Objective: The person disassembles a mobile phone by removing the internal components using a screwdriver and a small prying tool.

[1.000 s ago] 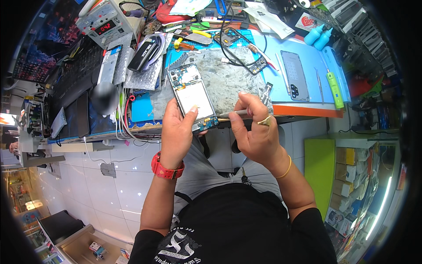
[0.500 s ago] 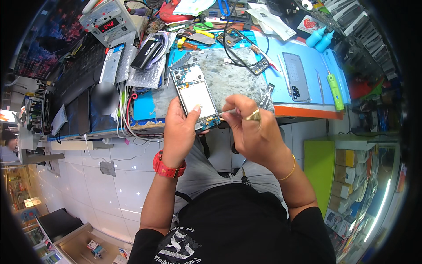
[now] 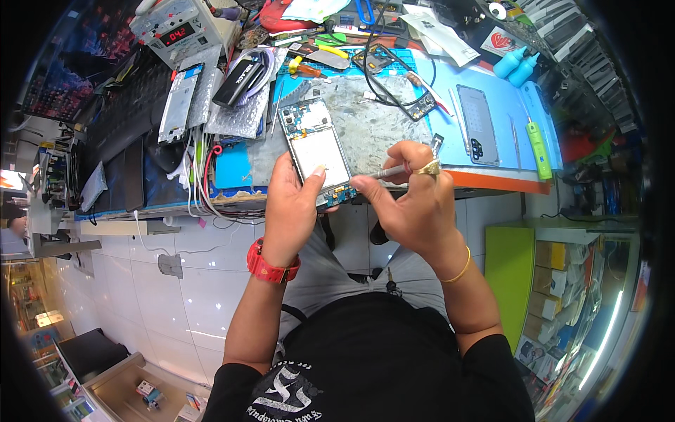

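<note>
My left hand [image 3: 292, 207] is closed round the lower left side of a smartphone with its back off [image 3: 318, 156], thumb lying on its pale battery. Green-blue circuit boards show at the phone's upper and lower ends. Between the fingers of my right hand [image 3: 418, 204] is a slim metal screwdriver [image 3: 387, 172], which lies nearly level and points left at the phone's lower right corner. Whether its tip touches the phone is too small to tell. A worn grey work mat [image 3: 373, 133] lies beyond the phone.
A phone back cover [image 3: 478, 123] and a green pen-like tool [image 3: 538, 151] lie on a blue mat at right. A loose phone circuit board [image 3: 420, 109] is by a black cable. At left are another phone frame [image 3: 181, 102] and a power supply [image 3: 183, 32].
My right-hand fingers have shifted their hold, and the screwdriver's shaft now shows where the hand hid most of it. The phone stays in my left hand, almost unmoved.
</note>
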The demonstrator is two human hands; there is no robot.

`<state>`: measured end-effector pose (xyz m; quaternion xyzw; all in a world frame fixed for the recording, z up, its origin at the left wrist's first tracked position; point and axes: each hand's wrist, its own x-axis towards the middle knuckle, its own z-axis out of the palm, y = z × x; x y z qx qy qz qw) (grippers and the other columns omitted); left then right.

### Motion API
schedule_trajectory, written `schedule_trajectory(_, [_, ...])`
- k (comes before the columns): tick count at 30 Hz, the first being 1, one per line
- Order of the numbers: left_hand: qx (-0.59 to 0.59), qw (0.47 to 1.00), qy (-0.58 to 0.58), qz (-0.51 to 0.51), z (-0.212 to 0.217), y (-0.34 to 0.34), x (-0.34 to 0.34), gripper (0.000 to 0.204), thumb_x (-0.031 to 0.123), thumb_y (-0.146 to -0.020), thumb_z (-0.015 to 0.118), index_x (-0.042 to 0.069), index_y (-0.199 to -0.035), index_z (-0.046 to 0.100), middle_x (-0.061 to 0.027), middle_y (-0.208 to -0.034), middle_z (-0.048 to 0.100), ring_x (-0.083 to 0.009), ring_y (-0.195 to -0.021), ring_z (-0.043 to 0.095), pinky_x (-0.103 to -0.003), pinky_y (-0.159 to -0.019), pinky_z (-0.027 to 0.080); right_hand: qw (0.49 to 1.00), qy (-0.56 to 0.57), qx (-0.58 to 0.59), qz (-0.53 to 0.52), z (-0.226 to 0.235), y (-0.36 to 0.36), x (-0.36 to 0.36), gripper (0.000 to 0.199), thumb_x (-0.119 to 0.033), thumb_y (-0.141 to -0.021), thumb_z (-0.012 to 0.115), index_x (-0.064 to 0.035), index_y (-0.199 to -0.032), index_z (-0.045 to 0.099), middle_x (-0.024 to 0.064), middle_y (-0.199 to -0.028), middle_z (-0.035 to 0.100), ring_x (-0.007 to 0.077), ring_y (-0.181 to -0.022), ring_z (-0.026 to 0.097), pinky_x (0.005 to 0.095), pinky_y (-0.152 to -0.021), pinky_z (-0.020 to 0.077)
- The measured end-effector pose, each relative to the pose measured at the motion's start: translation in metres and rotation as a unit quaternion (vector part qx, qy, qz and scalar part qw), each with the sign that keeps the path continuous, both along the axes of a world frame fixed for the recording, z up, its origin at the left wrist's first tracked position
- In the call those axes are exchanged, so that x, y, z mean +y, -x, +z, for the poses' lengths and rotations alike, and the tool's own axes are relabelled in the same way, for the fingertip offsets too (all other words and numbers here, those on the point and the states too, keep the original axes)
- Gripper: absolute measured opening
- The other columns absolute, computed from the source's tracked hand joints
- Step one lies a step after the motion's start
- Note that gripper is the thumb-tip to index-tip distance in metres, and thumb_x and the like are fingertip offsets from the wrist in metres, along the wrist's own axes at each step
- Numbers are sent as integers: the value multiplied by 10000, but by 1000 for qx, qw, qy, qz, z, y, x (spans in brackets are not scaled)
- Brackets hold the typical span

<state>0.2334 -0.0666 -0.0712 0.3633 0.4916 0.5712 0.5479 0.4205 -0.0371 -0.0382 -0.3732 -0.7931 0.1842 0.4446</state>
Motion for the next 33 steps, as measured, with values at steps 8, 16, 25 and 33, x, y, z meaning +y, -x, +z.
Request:
schedule_trajectory(8, [4,1000,2,0,3,-1,0,268,53,-1020,529,-33,-1265,467,-124,-1079,671,-128,-820,695,-256,-590,593,1000,0,14,-4,-1,1,0,396,-48,-833,787,-7,-1113,510,128,-934,645,279,-725,712,347,-607,571])
schedule_trajectory(16, [-1,1000,-3,-3,0,0,0,285,54,-1020,527,-29,-1286,464,-121,-1086,670,-125,-838,694,-258,-591,594,998,51,38,-1,-5,1,0,403,-39,-834,785,4,-1124,509,126,-944,648,269,-761,727,353,-617,580])
schedule_trajectory(25, [0,1000,-7,2,1,-1,0,297,54,-1018,531,-28,-1293,454,-118,-1084,666,-123,-826,687,-261,-590,587,995,10,76,71,-4,4,0,367,-15,-836,778,1,-1101,525,126,-907,654,282,-709,719,356,-600,573])
schedule_trajectory(33, [0,1000,-2,0,-1,0,-1,299,45,-1019,525,-27,-1300,450,-121,-1100,664,-126,-826,687,-261,-588,584,1000,-10,3,23,7,2,-5,355,-9,-838,774,6,-1093,527,136,-887,668,300,-735,726,372,-611,573])
